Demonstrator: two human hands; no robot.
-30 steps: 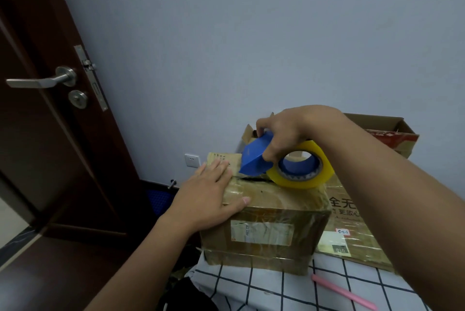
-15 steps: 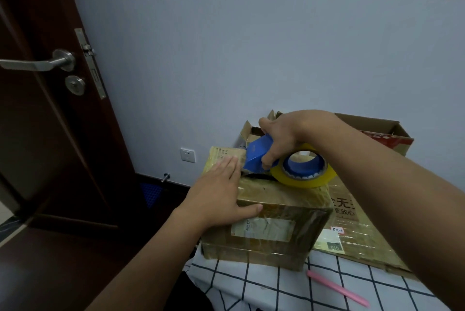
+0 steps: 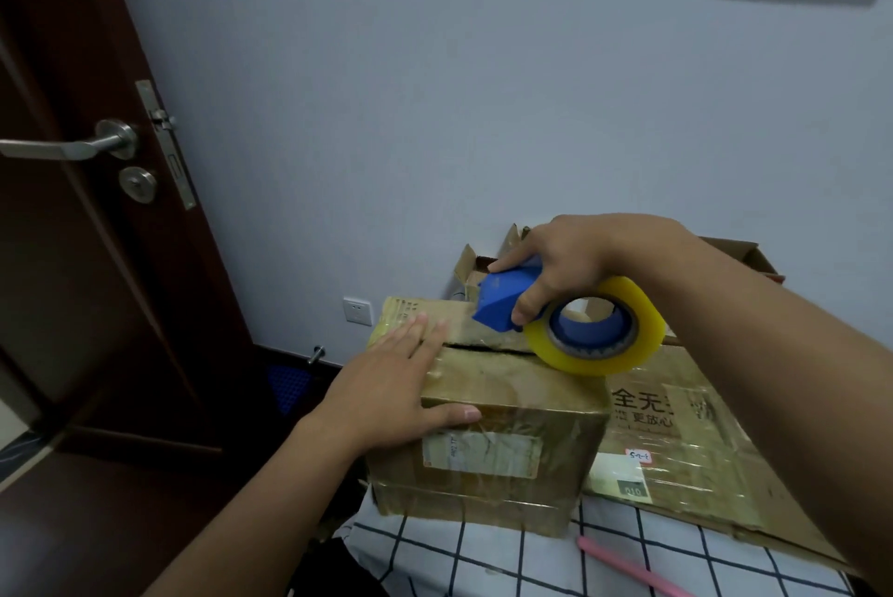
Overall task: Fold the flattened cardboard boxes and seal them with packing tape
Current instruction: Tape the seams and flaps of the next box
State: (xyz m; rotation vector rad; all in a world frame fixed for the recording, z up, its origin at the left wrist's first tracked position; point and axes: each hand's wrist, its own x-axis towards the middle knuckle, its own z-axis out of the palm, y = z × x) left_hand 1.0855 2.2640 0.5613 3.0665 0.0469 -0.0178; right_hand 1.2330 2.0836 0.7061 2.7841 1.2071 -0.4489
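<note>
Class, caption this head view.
Left hand steadies the cardboard box while right hand grips the tape dispenser.

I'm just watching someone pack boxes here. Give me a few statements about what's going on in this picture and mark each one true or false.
1. The right hand grips a blue tape dispenser carrying a yellowish tape roll. True.
2. The left hand lies flat on top of the cardboard box. True.
3. The seam on the box top is fully taped over. False: a dark gap still shows between the flaps.
4. The box stands on a bare wooden table. False: it stands on a white cloth with a black grid.
5. A pink stick lies on the cloth near the box. True.
</note>
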